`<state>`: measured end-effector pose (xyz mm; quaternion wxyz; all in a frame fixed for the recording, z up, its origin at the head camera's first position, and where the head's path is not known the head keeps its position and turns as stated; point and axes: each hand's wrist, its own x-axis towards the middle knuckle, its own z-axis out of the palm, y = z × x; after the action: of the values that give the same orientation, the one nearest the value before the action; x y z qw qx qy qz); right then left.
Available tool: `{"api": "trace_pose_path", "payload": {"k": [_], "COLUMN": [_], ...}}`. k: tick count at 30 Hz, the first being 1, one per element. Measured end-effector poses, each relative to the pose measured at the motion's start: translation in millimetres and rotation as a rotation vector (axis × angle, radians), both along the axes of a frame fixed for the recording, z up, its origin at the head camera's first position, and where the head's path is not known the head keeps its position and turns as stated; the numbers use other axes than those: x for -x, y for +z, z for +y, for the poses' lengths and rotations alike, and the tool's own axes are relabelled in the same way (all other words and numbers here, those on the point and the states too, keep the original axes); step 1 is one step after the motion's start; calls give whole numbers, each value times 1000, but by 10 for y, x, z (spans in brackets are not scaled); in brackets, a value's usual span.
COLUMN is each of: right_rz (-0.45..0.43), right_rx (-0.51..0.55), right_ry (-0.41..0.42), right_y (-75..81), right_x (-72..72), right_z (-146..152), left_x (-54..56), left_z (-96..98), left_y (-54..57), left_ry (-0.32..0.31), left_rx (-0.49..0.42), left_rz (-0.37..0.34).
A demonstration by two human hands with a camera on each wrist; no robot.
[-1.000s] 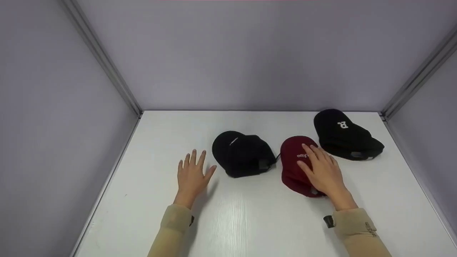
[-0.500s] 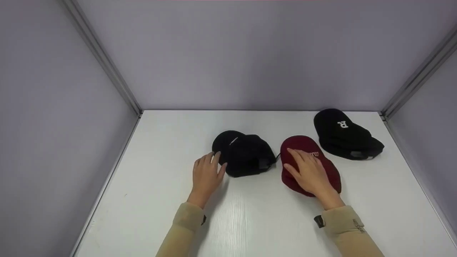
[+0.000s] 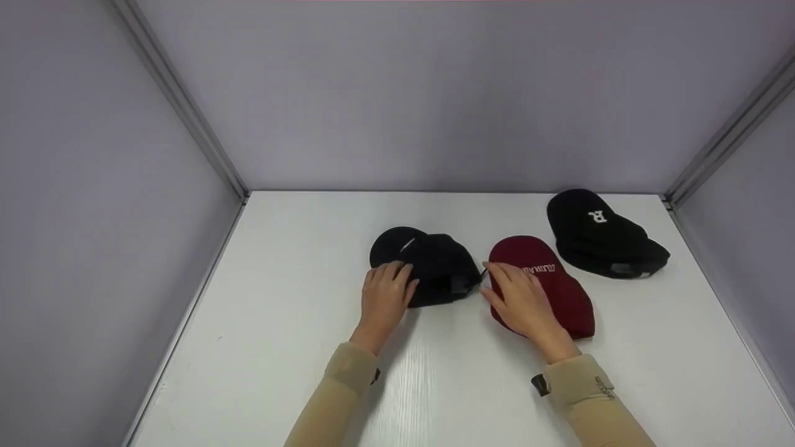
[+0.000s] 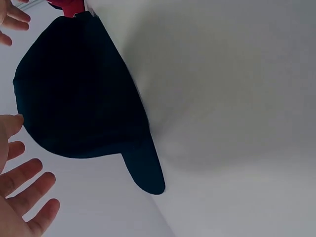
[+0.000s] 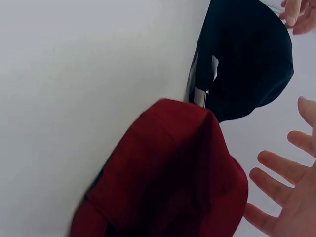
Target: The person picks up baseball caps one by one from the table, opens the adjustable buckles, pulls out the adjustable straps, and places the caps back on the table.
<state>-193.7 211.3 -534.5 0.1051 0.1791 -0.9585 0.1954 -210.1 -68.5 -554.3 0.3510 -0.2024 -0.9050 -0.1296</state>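
Note:
A black cap with a small pale mark lies left of a dark red cap with pale lettering. Over the near left part of the black cap is my left hand. In the left wrist view, the spread fingers stand beside the black cap's crown, and the thumb appears at its edge; contact is unclear. My right hand is above the left side of the red cap, its fingertips toward the gap between both caps. The right wrist view has those fingers spread and holding nothing.
Behind the red cap, to the right, lies another black cap with a white R. All the caps are on a white table. Grey panels rise behind the table and at both sides.
My left hand has moved right, from bare table to over the black cap. My right hand has slid left across the red cap, uncovering its lettering and right side. The caps stay put.

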Motion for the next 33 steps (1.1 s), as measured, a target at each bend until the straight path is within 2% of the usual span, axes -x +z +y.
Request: {"api": "trace_pose_path", "payload": {"k": [7,12,17,21,26,33], "right_rz": [26,33,37,41,76,115], "right_rx": [5,17,32,39,68,141], "right_ry": [42,59,68,72,71,68], "right_y": [-39,-75,-97,-108,-111,-102], "right_x": [16,13,27,40,57,49], "right_z": [-75,-100,-122,-129,-126,-126], "left_x": [58,92,135,152,157,149], "left_z": [107,166,194,191,155,76], "left_y": [7,-4,18,90,242,470], "left_ry": [-45,-68,-62,-50,-62,-130], "left_rx": [-13,-26,-46,-88,-189,-386], "left_rz": [10,-13,-39,-69,-193,-421]}}
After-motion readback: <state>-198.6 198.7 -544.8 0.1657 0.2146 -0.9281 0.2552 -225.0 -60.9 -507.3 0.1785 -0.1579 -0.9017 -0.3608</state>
